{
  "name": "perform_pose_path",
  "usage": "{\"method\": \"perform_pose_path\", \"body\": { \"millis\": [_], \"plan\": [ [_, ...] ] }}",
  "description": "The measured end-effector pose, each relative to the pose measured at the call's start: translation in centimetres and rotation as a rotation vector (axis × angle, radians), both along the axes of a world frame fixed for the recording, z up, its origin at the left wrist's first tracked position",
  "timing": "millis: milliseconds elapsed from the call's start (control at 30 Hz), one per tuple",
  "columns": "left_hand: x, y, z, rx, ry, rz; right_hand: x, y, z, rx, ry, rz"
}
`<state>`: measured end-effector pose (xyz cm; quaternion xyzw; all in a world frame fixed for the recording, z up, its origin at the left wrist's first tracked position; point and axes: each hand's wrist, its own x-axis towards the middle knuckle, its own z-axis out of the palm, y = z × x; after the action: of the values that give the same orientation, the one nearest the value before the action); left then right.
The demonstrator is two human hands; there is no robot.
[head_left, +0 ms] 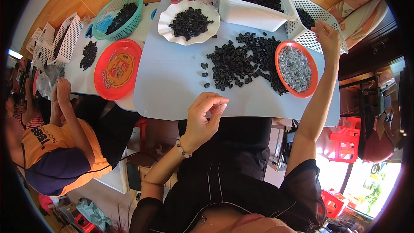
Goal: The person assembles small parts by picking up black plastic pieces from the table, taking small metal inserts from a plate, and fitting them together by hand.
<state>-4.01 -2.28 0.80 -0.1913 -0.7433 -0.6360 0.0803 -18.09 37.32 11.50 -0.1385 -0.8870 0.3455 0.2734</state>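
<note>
My left hand (204, 113) is raised in front of the table's near edge, its thumb and index fingertips pinched together. Whatever sits between them is too small to make out. My right hand (327, 39) reaches over a white perforated basket (308, 38) at the far right, fingers loosely bent and apart, with nothing visible in them. Small black plastic parts (305, 18) lie in that basket. Beneath my right forearm, an orange-rimmed bowl (315, 71) holds small clear pieces (295, 68). A spread pile of black plastic parts (235, 62) lies left of the bowl.
A white tub (254, 17) and a scalloped white plate (166, 28), both with black parts, stand along the back of the grey table (168, 86). Further left are a red plate (101, 84), a green basket (137, 19) and a seated co-worker (64, 151) in orange. Red stools (346, 142) stand right.
</note>
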Motion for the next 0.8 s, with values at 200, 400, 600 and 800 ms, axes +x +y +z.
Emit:
{"method": "perform_pose_path", "body": {
  "millis": [200, 400, 600, 800],
  "plan": [
    [-0.4, -0.8, -0.5, -0.023, -0.077, -0.033, 3.3, -6.4, -2.7, 0.019, 0.025, 0.143],
    [-0.3, -0.9, -0.6, -0.023, -0.077, -0.089, 8.2, -16.1, -6.1, 0.037, -0.194, 0.507],
    [0.0, -1.1, -0.7, -0.007, -0.094, -0.061, 9.7, -18.1, -7.3, 0.221, -0.218, 0.623],
    [0.1, -0.5, -0.6, -0.011, -0.086, -0.031, 10.1, -18.8, -8.1, 0.329, -0.191, 0.604]
  ]
}}
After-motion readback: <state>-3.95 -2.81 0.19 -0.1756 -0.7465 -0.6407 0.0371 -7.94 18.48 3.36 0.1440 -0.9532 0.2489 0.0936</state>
